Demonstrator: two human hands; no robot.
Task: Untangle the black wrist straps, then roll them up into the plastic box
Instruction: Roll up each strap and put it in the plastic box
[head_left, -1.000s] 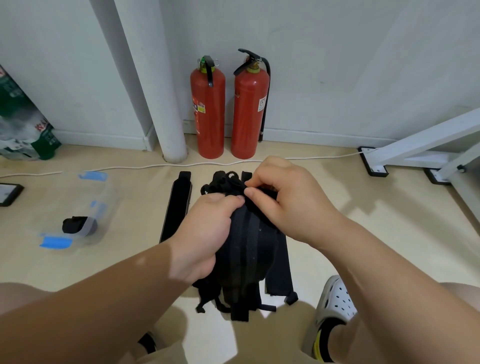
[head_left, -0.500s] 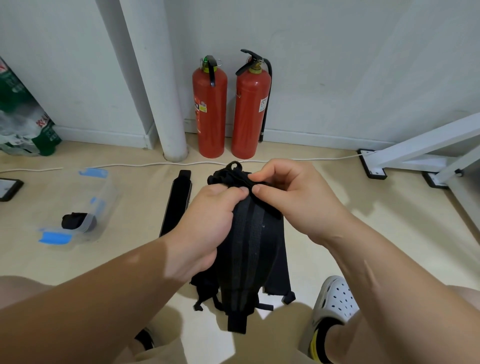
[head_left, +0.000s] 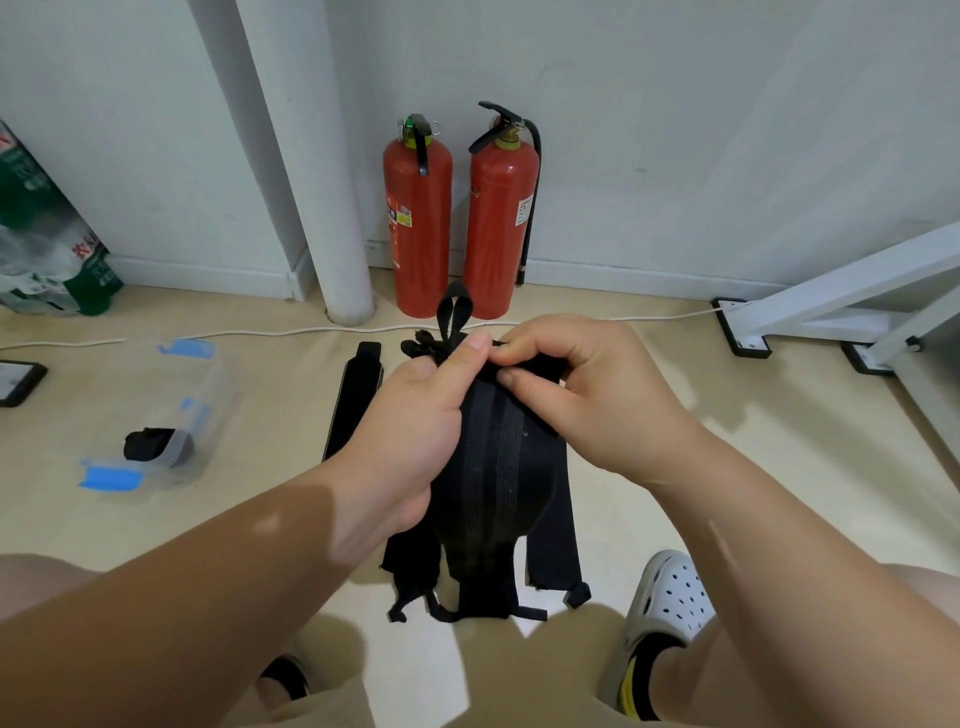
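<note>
Fingers (head_left: 525, 383) pinch strap bundle (head_left: 493, 467) over beige floor (head_left: 789, 410)

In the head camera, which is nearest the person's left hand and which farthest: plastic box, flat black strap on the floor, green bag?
From the left hand, gripping the strap bundle:
1. Flat black strap, on the floor just left of the hand.
2. Plastic box, farther left on the floor.
3. Green bag, far left against the wall.
</note>
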